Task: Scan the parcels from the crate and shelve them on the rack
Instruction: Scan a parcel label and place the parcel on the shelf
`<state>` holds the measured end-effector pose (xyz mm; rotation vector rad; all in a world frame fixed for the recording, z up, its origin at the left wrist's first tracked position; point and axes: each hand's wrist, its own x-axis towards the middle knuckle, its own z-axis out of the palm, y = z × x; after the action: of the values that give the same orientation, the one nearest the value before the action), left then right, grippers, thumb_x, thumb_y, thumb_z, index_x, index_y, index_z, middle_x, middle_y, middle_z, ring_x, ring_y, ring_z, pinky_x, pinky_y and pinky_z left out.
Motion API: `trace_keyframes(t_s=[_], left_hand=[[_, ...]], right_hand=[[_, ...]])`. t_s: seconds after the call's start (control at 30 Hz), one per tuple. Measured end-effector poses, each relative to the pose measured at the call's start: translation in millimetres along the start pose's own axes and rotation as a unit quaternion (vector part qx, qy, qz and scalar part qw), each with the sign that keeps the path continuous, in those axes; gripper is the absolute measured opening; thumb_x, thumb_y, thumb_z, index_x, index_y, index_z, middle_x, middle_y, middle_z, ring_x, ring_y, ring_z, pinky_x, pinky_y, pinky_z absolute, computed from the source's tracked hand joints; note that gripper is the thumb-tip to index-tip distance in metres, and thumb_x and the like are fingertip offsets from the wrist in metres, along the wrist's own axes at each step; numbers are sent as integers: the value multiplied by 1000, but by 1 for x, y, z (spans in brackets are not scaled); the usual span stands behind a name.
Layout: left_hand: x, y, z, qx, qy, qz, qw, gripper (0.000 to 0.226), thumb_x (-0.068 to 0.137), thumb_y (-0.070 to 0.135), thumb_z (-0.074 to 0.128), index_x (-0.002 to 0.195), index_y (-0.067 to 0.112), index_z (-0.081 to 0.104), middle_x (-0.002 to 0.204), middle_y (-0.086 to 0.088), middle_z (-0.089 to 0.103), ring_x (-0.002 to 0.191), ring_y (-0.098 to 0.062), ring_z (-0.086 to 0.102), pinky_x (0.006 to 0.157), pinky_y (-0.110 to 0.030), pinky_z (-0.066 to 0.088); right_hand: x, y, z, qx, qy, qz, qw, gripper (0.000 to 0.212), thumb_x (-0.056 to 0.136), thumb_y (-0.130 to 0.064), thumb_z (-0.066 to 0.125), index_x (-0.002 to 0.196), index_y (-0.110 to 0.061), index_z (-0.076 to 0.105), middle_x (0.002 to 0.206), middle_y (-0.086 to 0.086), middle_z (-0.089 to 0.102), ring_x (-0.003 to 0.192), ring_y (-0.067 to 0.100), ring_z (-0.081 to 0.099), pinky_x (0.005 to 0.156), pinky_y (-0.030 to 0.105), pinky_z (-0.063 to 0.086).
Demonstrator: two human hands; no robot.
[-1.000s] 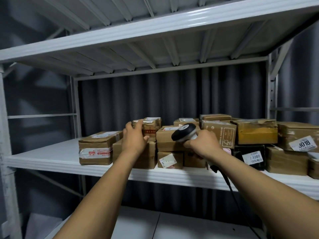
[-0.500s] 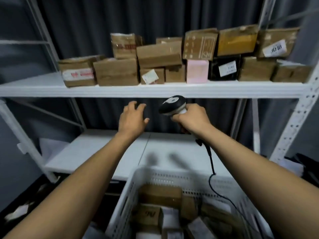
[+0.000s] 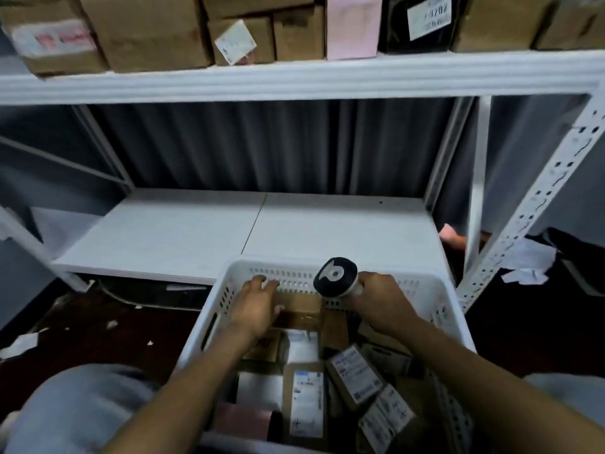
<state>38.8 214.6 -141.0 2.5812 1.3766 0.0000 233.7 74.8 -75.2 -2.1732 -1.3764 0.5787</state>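
While the right hand (image 3: 379,299) wraps its fingers round the grip of the scanner (image 3: 335,276), whose dark head with a white cap points up toward the camera, the left hand (image 3: 258,309) reaches down into the white crate (image 3: 278,263) with its fingers loosely spread and holding nothing. Its fingertips lie near the slotted far wall of the crate, above a plain brown box (image 3: 302,311) at that end; whether they touch the box cannot be told. Both hands are over the crate's far half, close to each other but apart. The crate is filled with a jumble of parcels (image 3: 306,398): brown cartons with white printed labels lie tilted along the right side, one labelled carton lies flat in the middle, and a pink packet (image 3: 242,421) shows at the near edge. The crate stands just in front of the rack (image 3: 537,204), whose lower shelf (image 3: 183,234) is a pair of white boards. On the upper shelf (image 3: 294,80) more parcels stand in a row at the top of the view: brown cartons, a pink box (image 3: 352,27) and a black parcel (image 3: 394,27) bearing a white label with digits. A grey curtain (image 3: 262,145) hangs behind the rack. Scraps of white paper (image 3: 527,260) lie on the dark floor to either side, and a grey-clad knee (image 3: 75,411) shows at lower left.
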Motion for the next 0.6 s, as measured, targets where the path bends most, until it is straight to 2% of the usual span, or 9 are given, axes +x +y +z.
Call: trace_keyframes(t_s=[0.03, 0.1, 0.17, 0.23, 0.3, 0.4, 0.5, 0.53, 0.6], left_hand=[[4, 1, 9, -6, -14, -6, 1000, 54, 93, 35, 58, 143, 22, 41, 151, -9, 31, 136, -30, 33, 110, -39, 34], [15, 6, 30, -23, -38, -25, 999, 55, 92, 38, 60, 141, 23, 41, 149, -8, 35, 134, -29, 35, 110, -39, 34], [27, 13, 49, -21, -54, -43, 997, 57, 91, 40, 59, 142, 24, 40, 148, -8, 36, 134, -28, 35, 110, -39, 34], [42, 20, 67, -27, -72, -55, 995, 60, 92, 39, 59, 145, 23, 37, 151, -7, 34, 136, -27, 33, 112, -38, 32], [60, 27, 85, -44, -92, -63, 993, 63, 92, 37, 61, 147, 22, 34, 152, -7, 32, 137, -27, 33, 112, -36, 31], [86, 32, 108, -58, -118, -66, 989, 69, 89, 36, 65, 147, 19, 33, 151, -8, 34, 136, -27, 33, 112, -34, 30], [111, 36, 126, -57, -147, -70, 985, 73, 87, 37, 68, 148, 17, 33, 150, -9, 35, 135, -27, 35, 110, -30, 31], [118, 35, 132, -59, -154, -65, 984, 75, 86, 36, 69, 148, 17, 33, 151, -9, 35, 134, -27, 36, 109, -29, 31], [131, 33, 146, -53, -165, -54, 983, 79, 83, 34, 73, 149, 18, 33, 151, -10, 35, 134, -27, 37, 109, -28, 31]], right_hand=[[5, 11, 3, -10, -8, 1, 1000, 27, 88, -26, 65, 67, -15, 51, 63, -5, 50, 67, 17, 51, 50, 18, 30], [17, 36, 6, -15, -31, 12, 999, 26, 88, -25, 64, 69, -12, 53, 65, -2, 54, 66, 18, 55, 52, 23, 34], [29, 59, 9, -25, -49, 16, 998, 21, 88, -23, 62, 76, -6, 59, 77, 8, 65, 74, 21, 61, 60, 30, 38], [39, 76, 10, -34, -58, 27, 997, 22, 89, -25, 61, 88, -4, 65, 90, 11, 69, 85, 24, 64, 64, 30, 40], [53, 93, 17, -14, -53, 48, 997, 26, 88, -27, 64, 93, -2, 66, 94, 11, 69, 87, 25, 64, 57, 27, 37], [69, 110, 35, 32, -64, 74, 995, 20, 87, -20, 64, 75, -6, 57, 78, 12, 64, 73, 24, 59, 48, 23, 28], [80, 125, 55, 78, -91, 78, 990, 42, 85, -12, 63, 55, -16, 33, 53, 0, 38, 51, 12, 36, 43, 17, 22], [82, 127, 60, 75, -109, 73, 989, 43, 86, -15, 63, 55, -18, 32, 54, -1, 38, 50, 9, 34, 44, 16, 21], [87, 135, 68, 94, -121, 88, 984, 33, 86, -28, 66, 65, -28, 41, 68, -4, 48, 57, 4, 40, 53, 13, 30]])
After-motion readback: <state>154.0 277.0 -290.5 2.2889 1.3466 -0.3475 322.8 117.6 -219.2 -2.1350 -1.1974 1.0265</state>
